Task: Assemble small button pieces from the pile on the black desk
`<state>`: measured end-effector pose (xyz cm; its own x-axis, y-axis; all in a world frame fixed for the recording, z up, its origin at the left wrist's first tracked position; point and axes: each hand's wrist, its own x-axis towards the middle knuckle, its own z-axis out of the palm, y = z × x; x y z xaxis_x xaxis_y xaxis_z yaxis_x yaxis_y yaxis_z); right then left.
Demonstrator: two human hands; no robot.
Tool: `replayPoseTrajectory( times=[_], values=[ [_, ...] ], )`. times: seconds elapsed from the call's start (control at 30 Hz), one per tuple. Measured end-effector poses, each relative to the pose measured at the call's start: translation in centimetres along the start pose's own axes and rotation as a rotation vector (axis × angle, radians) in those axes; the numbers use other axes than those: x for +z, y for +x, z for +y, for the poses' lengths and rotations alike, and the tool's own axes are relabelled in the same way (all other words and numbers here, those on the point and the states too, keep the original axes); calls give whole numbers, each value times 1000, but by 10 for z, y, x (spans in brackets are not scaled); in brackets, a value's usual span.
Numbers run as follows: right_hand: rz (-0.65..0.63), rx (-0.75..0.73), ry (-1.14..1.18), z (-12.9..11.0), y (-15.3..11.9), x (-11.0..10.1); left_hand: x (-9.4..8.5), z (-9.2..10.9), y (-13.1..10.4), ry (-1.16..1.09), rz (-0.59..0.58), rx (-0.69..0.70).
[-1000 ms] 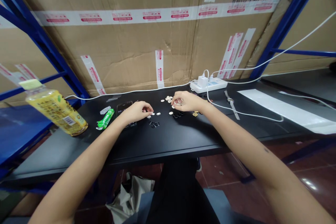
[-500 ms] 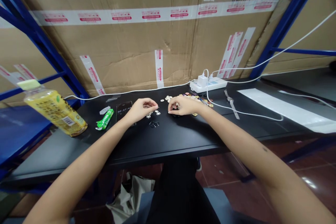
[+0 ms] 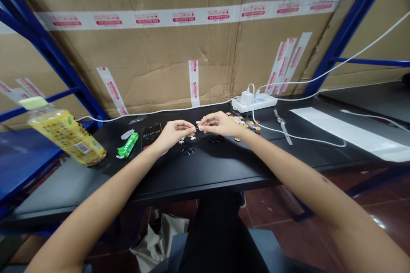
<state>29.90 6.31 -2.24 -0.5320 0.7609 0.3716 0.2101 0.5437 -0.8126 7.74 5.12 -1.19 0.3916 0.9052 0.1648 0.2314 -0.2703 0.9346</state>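
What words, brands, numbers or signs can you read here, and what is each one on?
"00:27:43", screen of the black rectangular phone.
"MADE IN CHINA", upside down, on the brown cardboard panel.
Too blurred: white lettering on the shiny green packet.
Too blurred: dark characters on the yellow-labelled clear plastic bottle.
Too small: red print on the white packing tape.

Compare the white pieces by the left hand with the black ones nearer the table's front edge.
Colour: the white pieces are pale, the black pieces dark with thin light slivers.
Placement: the white pieces lie right by the left hand; the black pieces sit nearer the front edge.
Shared: both are small and lie on the black tabletop.
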Motion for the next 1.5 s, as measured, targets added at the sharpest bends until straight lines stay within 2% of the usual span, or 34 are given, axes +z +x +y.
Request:
replayPoseTrajectory(
  times=[0.27,0.53,0.83,1.07,1.5],
  values=[
    [-25,51,50,-12,-2,3,1,1,-2,19,-8,24],
    [-32,20,104,-3,0,3,2,-1,-1,15,-23,71],
    [11,75,200,-4,1,3,4,2,-2,-42,-11,82],
    [-9,70,235,-1,1,4,4,-1,-1,-59,2,91],
    [-8,97,277,-9,-2,6,3,-2,0,-40,19,106]
  ],
)
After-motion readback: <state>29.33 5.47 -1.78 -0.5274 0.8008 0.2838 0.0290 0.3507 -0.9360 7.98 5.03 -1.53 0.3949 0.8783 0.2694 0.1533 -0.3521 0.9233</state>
